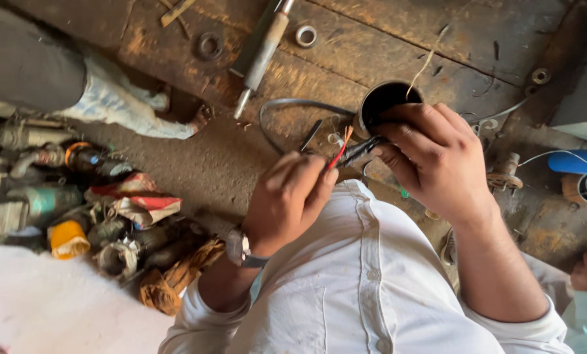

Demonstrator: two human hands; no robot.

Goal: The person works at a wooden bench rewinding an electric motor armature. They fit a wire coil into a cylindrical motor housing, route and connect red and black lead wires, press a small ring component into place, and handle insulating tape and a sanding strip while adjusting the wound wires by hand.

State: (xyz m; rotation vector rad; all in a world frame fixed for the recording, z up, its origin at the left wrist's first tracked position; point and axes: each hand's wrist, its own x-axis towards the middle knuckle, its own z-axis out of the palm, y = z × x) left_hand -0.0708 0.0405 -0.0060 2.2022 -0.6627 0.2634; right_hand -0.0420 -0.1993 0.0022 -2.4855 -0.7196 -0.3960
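**Hands Working Wires at a Dark Can**

The left hand (287,196) pinches a red wire (337,156) between thumb and fingers. The right hand (431,160) curls closed around a dark can (380,99), at the middle of the wooden floor (398,39). Black wires (359,151) run between both hands. A metal rod (262,52) lies farther left, beside two rings (305,35).

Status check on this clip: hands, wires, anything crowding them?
Left hand pinching red wire. Right hand gripping dark wire bundle against open black cylinder. Black cable loops beside; metal rod lies apart.
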